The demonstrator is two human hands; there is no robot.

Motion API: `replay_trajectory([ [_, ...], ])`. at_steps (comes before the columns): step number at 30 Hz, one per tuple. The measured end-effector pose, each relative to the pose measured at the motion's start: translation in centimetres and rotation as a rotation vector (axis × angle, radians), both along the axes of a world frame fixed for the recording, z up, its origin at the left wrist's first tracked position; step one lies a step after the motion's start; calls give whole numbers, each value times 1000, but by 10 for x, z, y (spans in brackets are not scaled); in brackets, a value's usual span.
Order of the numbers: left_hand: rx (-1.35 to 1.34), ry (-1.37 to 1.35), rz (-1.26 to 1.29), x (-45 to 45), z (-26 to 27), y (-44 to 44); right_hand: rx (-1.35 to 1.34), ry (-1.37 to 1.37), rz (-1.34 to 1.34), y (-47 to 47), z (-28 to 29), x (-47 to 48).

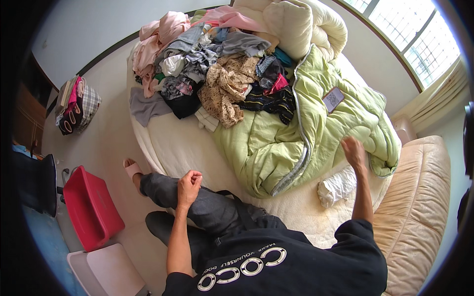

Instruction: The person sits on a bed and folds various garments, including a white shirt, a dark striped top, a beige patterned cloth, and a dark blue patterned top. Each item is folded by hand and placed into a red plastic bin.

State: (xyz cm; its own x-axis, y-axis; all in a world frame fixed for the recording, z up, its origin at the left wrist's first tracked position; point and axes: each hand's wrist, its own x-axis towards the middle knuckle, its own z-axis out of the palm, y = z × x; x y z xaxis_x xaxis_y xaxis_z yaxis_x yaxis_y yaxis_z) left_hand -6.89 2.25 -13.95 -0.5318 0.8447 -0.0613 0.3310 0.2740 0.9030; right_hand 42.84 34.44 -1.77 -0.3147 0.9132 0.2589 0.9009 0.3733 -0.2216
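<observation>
Above my thigh, in dark grey trousers (218, 212), my left hand (189, 187) has its fingers curled with nothing seen in them. My right hand (354, 151) is at the near right part of a green quilt (270, 148), fingers curled; whether it grips the fabric I cannot tell. A card with a printed code (333, 100) lies on the quilt. Below my right hand is a rolled white cloth (337, 186). Beyond the quilt rises a heap of clothes, with a tan patterned garment (222, 88), a grey garment (148, 105) and a pink cloth (159, 40).
A cream quilt (292, 26) lies bundled at the bed's far end. The beige padded headboard (414, 207) borders the right. On the left floor stand a red plastic bin (89, 207), a pale lidded box (111, 272) and a checked bag (89, 105) with folded cloths.
</observation>
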Motion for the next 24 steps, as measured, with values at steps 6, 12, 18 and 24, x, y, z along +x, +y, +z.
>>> replay_trajectory([
  [6,-52,252,-53,10,7,-2,158,-64,611,38,-29,-256],
  [12,38,244,-17,18,10,-12,258,-228,560,75,-89,-334],
  [18,-109,165,-1,18,2,0,215,90,703,16,-72,-315],
  [24,206,-1341,101,34,14,20,-303,169,1019,-191,-57,-300],
])
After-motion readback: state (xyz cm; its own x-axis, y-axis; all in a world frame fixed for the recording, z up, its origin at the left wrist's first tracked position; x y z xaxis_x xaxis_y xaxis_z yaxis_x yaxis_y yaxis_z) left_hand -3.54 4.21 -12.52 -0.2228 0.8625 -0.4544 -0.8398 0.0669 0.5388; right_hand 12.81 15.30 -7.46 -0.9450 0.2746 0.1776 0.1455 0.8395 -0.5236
